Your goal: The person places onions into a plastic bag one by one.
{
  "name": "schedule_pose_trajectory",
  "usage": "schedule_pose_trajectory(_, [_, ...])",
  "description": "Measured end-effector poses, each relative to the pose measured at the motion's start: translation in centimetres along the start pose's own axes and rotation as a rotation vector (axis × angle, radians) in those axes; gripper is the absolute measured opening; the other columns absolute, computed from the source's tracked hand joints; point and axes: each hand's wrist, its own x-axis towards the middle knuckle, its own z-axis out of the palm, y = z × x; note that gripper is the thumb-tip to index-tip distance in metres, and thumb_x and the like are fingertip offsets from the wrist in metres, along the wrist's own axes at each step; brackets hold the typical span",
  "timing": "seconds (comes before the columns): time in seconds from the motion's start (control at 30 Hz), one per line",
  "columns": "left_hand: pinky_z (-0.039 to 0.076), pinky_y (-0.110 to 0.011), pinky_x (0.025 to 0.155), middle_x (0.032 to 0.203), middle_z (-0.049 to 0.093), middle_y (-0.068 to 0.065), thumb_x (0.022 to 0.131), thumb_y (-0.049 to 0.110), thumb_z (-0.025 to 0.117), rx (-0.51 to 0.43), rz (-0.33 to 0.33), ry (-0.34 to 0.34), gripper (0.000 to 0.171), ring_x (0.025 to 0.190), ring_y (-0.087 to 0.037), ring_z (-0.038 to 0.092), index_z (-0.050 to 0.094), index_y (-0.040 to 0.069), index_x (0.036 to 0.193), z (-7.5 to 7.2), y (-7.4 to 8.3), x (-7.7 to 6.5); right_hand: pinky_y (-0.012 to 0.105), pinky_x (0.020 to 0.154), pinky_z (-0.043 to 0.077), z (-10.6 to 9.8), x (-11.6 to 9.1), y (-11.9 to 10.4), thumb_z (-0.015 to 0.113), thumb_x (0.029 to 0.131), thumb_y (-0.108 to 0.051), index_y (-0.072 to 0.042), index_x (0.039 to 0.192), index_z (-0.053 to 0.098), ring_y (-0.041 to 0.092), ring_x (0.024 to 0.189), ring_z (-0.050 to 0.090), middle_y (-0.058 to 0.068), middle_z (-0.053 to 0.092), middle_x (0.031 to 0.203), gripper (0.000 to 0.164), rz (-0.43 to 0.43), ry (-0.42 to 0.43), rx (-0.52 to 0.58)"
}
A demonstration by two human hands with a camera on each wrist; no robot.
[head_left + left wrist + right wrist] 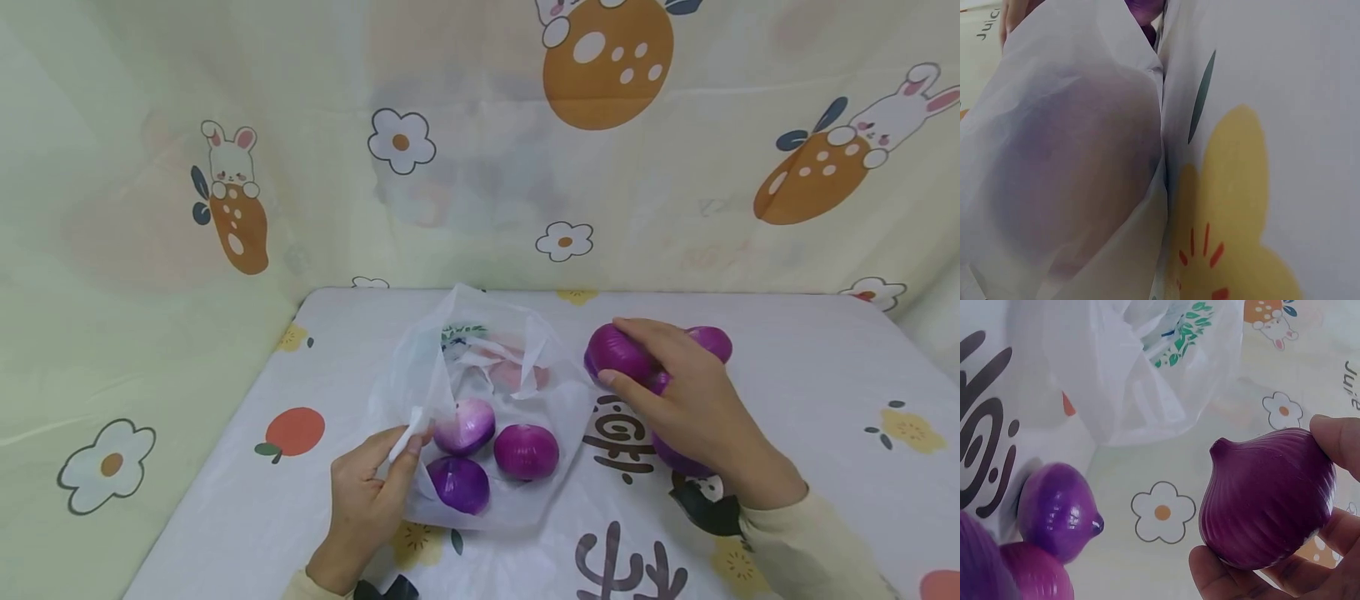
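Observation:
My left hand (pixel 371 492) pinches the near left edge of a translucent white plastic bag (pixel 555 400). Three purple onions lie at the bag's mouth: a pale-topped onion (pixel 467 426), a magenta onion (pixel 527 452) and a darker onion (pixel 460 484). In the left wrist view, the bag (pixel 1072 156) covers a blurred purple shape. My right hand (pixel 686 400) grips a red onion (pixel 618 352) to the right of the bag. In the right wrist view, thumb and fingers hold that onion (pixel 1266 500) by its sides, its pointed tip toward the bag (pixel 1141 375).
More onions sit under and behind my right hand, among them a magenta onion (pixel 711 342) and a dark purple onion (pixel 681 457). The tabletop cloth (pixel 300 525) has printed fruit and lettering. A patterned curtain (pixel 480 192) hangs behind the table.

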Motion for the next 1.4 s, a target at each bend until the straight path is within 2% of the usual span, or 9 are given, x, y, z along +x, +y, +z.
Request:
schedule_pose_trajectory(0.13, [0.058, -0.021, 0.091, 0.096, 0.080, -0.015, 0.086, -0.016, 0.068, -0.004, -0.002, 0.001, 0.024, 0.095, -0.022, 0.078, 0.078, -0.004, 0.104, 0.1, 0.0, 0.0, 0.067, 0.095, 0.053, 0.4, 0.1, -0.3, 0.083, 0.090, -0.021, -0.009, 0.145, 0.059, 0.041, 0.128, 0.059, 0.018, 0.061, 0.144, 0.061, 0.016, -0.028, -0.005])
schedule_pose_trajectory(0.33, [0.058, -0.020, 0.089, 0.094, 0.079, -0.016, 0.086, -0.016, 0.067, -0.011, 0.000, 0.005, 0.024, 0.097, -0.016, 0.076, 0.078, -0.003, 0.104, 0.2, -0.1, 0.0, 0.057, 0.086, 0.061, 1.2, 0.3, -0.7, 0.082, 0.091, -0.020, -0.008, 0.143, 0.060, 0.037, 0.125, 0.060, 0.016, 0.062, 0.142, 0.058, -0.008, -0.040, 0.003])
schedule_pose_trajectory(0.47, [0.058, -0.021, 0.090, 0.096, 0.080, -0.016, 0.087, -0.016, 0.067, -0.016, 0.008, 0.004, 0.024, 0.096, -0.020, 0.077, 0.078, -0.003, 0.105, 0.2, -0.2, 0.0, 0.052, 0.085, 0.062, 1.5, 0.4, -0.9, 0.082, 0.091, -0.020, -0.008, 0.143, 0.060, 0.034, 0.123, 0.062, 0.015, 0.062, 0.142, 0.058, -0.021, -0.047, 0.008])
schedule_pose_trajectory(0.57, [0.058, -0.021, 0.090, 0.096, 0.080, -0.015, 0.087, -0.016, 0.067, -0.014, 0.012, 0.004, 0.024, 0.096, -0.021, 0.077, 0.078, -0.003, 0.105, 0.2, -0.3, 0.0, 0.052, 0.088, 0.061, 1.8, 0.5, -1.1, 0.082, 0.091, -0.019, -0.007, 0.143, 0.061, 0.033, 0.123, 0.063, 0.015, 0.062, 0.142, 0.058, -0.031, -0.047, 0.014])
schedule_pose_trajectory(0.8, [0.058, -0.021, 0.089, 0.096, 0.079, -0.017, 0.086, -0.016, 0.067, -0.019, 0.010, 0.010, 0.024, 0.099, -0.012, 0.076, 0.078, -0.003, 0.104, 0.2, -0.3, 0.0, 0.055, 0.093, 0.059, 2.5, 0.9, -1.3, 0.082, 0.091, -0.020, -0.006, 0.143, 0.061, 0.034, 0.126, 0.061, 0.014, 0.062, 0.143, 0.057, -0.027, -0.063, 0.045])
schedule_pose_trajectory(1.17, [0.059, -0.022, 0.089, 0.095, 0.079, -0.016, 0.087, -0.016, 0.067, -0.020, -0.002, 0.010, 0.023, 0.097, -0.018, 0.077, 0.078, -0.003, 0.103, 0.1, -0.3, 0.0, 0.053, 0.088, 0.061, 3.7, 1.1, -1.8, 0.082, 0.091, -0.019, -0.004, 0.143, 0.060, 0.037, 0.125, 0.061, 0.018, 0.061, 0.143, 0.059, -0.033, -0.105, 0.068])
schedule_pose_trajectory(1.4, [0.059, -0.022, 0.089, 0.096, 0.080, -0.015, 0.086, -0.016, 0.067, -0.022, -0.003, 0.010, 0.024, 0.097, -0.017, 0.077, 0.078, -0.003, 0.103, 0.1, -0.3, -0.1, 0.052, 0.092, 0.060, 4.6, 1.1, -2.0, 0.082, 0.091, -0.021, -0.004, 0.143, 0.060, 0.035, 0.125, 0.062, 0.017, 0.062, 0.141, 0.059, -0.034, -0.137, 0.062])
